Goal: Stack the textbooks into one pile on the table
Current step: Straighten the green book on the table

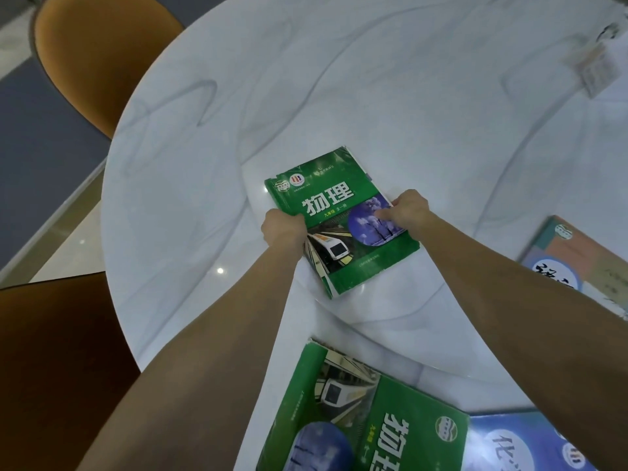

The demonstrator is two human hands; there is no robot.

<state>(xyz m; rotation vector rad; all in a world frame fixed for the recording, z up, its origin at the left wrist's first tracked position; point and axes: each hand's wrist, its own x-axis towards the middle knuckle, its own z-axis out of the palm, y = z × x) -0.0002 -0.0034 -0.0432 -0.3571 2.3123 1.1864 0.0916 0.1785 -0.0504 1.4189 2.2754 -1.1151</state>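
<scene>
A green physics textbook [334,198] lies flat near the middle of the white marble table [407,96]. My left hand [283,231] grips its left edge and my right hand [407,209] grips its right edge, thumb on the cover. A second green physics textbook [384,416] lies at the near edge, turned sideways. A blue textbook [520,440] lies to its right, partly under my right forearm. Another textbook with a blue and salmon cover [584,260] rests at the right edge.
An orange chair [102,52] stands beyond the table's far left rim, and a brown seat [51,368] sits at the near left. A blurred pale object [591,62] lies on the table at the far right.
</scene>
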